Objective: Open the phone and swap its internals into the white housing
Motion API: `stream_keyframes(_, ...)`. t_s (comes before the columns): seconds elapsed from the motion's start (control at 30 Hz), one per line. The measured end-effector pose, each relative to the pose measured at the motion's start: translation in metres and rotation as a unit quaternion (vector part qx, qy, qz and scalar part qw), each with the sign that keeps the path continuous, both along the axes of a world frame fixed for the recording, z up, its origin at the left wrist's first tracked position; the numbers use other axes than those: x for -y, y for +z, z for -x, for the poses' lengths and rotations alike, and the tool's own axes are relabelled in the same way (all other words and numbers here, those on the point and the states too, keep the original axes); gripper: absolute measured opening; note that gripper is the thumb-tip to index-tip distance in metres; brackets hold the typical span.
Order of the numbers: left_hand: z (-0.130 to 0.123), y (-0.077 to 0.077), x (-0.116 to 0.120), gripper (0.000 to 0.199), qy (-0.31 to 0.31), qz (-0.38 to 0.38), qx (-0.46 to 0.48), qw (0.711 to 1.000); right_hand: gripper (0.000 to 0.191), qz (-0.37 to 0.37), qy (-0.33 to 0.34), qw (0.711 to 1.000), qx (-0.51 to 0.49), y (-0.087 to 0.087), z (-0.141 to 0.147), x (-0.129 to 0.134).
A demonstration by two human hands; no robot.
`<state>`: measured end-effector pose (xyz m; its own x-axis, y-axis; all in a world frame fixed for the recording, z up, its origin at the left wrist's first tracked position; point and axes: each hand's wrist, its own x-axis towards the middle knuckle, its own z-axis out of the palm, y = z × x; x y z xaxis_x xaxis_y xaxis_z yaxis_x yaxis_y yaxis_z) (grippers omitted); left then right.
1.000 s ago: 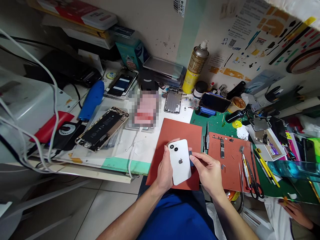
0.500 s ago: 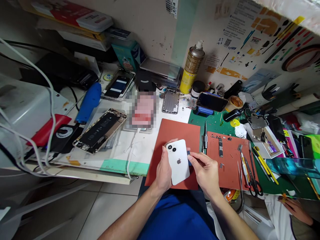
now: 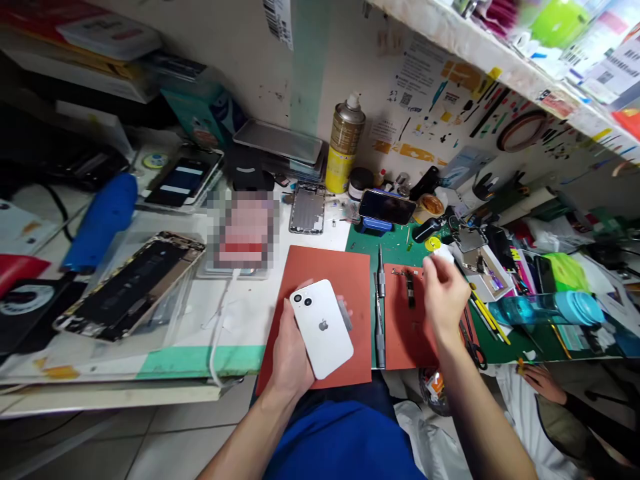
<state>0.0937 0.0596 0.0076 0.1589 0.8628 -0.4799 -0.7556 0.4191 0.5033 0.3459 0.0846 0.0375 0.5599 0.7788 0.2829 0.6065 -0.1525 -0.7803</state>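
A white smartphone (image 3: 323, 330) lies back up in my left hand (image 3: 290, 353), its paired camera lenses and apple mark showing. My left fingers wrap under it, and their tips show past the far right edge beside a greyish strip (image 3: 345, 313). My right hand (image 3: 447, 297) hovers over the right red-brown mat (image 3: 400, 347), fingers curled together. A crumpled white tissue (image 3: 444, 253) shows right behind those fingertips; whether they grip it is hidden. Below the phone is the left red-brown mat (image 3: 320, 267). Between the mats lie slim pen-like tools (image 3: 381, 273).
An opened phone with its battery showing (image 3: 133, 287) lies left. A spray can (image 3: 345, 143) stands by the wall. A dark phone on a blue stand (image 3: 387, 208), yellow pens (image 3: 493, 320) and a blue bottle (image 3: 545, 310) are rightward. Another person's hand (image 3: 543, 383) shows lower right.
My right hand has left the phone's right edge and moved right, up over the other mat. The phone in my left hand has tilted. The view has turned right.
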Motion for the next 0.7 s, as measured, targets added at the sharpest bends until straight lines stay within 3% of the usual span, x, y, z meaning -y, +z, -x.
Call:
stream_keyframes(0.07, -0.002, 0.004, -0.002, 0.058, 0.010, -0.004, 0.013, 1.000, 0.070, 0.006, -0.068, 0.997, 0.027, -0.002, -0.038, -0.037)
stream_keyframes(0.13, -0.003, 0.008, -0.004, 0.056, 0.020, -0.003, 0.020, 1.000, 0.079, 0.030, -0.089, 0.995, 0.039, -0.008, -0.064, -0.072)
stream_keyframes(0.23, -0.004, 0.009, -0.005, 0.056, 0.026, -0.004, 0.029, 0.999, 0.085, 0.058, -0.097, 0.993, 0.041, -0.020, -0.079, -0.110)
stream_keyframes(0.33, -0.005, 0.010, -0.004, 0.056, 0.029, -0.005, 0.036, 0.999, 0.080, 0.060, -0.104, 0.992, 0.045, -0.024, -0.080, -0.124)
stream_keyframes(0.43, -0.004, 0.011, -0.004, 0.058, 0.031, -0.005, 0.043, 0.999, 0.073, 0.037, -0.091, 0.994, 0.055, -0.013, -0.073, -0.106)
stream_keyframes(0.53, -0.003, 0.012, -0.004, 0.059, 0.026, -0.002, 0.047, 0.999, 0.066, 0.003, -0.016, 0.997, 0.073, 0.009, -0.052, -0.058)
stream_keyframes(0.63, -0.002, 0.011, -0.005, 0.059, 0.016, 0.001, 0.061, 0.998, 0.051, 0.017, 0.215, 0.967, 0.140, 0.027, -0.021, 0.000)
stream_keyframes(0.7, -0.002, 0.009, -0.006, 0.058, 0.014, -0.001, 0.069, 0.998, 0.045, 0.041, 0.318, 0.934, 0.159, 0.033, 0.000, 0.031)
